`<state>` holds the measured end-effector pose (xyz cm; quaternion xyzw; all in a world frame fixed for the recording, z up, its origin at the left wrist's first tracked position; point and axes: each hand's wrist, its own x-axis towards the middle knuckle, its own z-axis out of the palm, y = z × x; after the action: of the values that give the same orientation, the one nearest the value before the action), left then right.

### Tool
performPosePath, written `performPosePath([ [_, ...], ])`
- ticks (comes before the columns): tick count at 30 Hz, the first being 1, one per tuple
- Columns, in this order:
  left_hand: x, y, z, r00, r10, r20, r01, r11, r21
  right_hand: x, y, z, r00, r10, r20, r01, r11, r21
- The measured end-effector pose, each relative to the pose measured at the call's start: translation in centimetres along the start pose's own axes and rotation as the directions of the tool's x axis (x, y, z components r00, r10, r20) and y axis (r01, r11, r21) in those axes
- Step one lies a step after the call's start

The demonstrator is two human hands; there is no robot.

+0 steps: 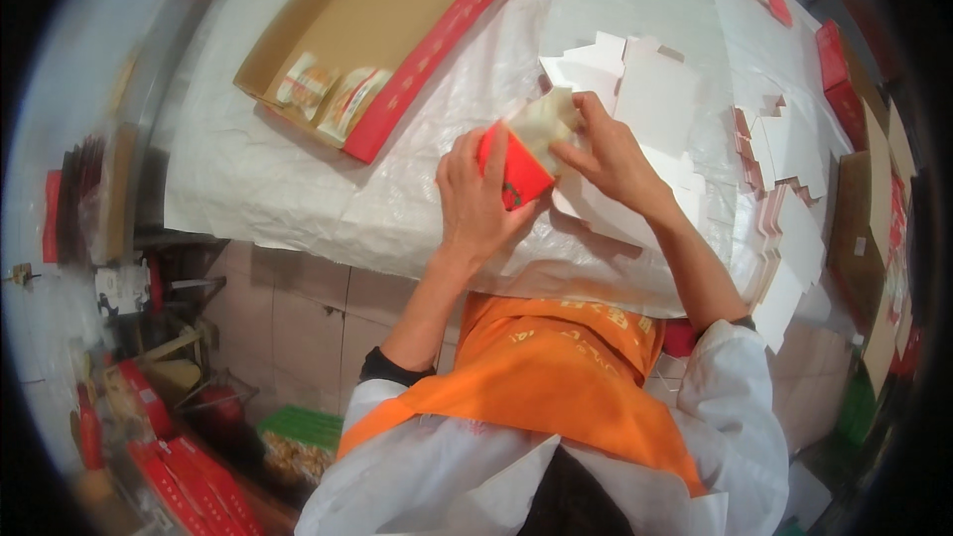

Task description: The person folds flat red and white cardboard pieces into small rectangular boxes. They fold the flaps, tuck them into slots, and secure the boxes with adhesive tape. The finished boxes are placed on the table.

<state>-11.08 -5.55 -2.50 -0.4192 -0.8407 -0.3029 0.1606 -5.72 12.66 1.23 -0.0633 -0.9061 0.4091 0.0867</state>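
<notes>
Left hand: the left hand [478, 201] is wrapped around a small red carton [515, 171], fingers curled up its left side, thumb tucked underneath as far as I can see.
Right hand: the right hand [608, 151] has its fingertips pinched on the carton's pale open flap [545, 122], pushing at the top end.
Carton spot: held just over the table's near edge, above the white plastic sheet [288, 179], between both hands.
Flat blanks: loose white die-cut blanks [655, 89] lie right behind the hands, with a bigger stack [789, 228] off to the right.
Tray: a long shallow cardboard tray with a red rim [397, 10] sits far left, two packets [333, 94] in its near corner.
Clothes: orange apron [546, 377] over white sleeves.
</notes>
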Motion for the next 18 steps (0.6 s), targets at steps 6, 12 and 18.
performPosePath([
  [6, -1.1, -2.0, -0.8, 0.920, -0.292, 0.261, 0.323, 0.943, -0.082, 1.9, 1.3, -0.1, 0.986, 0.060, 0.155, -0.053, 0.997, -0.048],
  [12, -1.8, -2.5, 0.0, 0.955, -0.241, 0.171, 0.253, 0.966, -0.050, 3.8, 1.5, 0.8, 0.967, -0.065, 0.245, 0.112, 0.977, -0.182],
  [18, -2.0, -2.5, 0.1, 0.945, -0.304, 0.121, 0.313, 0.947, -0.067, 4.2, -0.6, 2.2, 0.887, 0.156, 0.435, -0.217, 0.972, 0.095],
])
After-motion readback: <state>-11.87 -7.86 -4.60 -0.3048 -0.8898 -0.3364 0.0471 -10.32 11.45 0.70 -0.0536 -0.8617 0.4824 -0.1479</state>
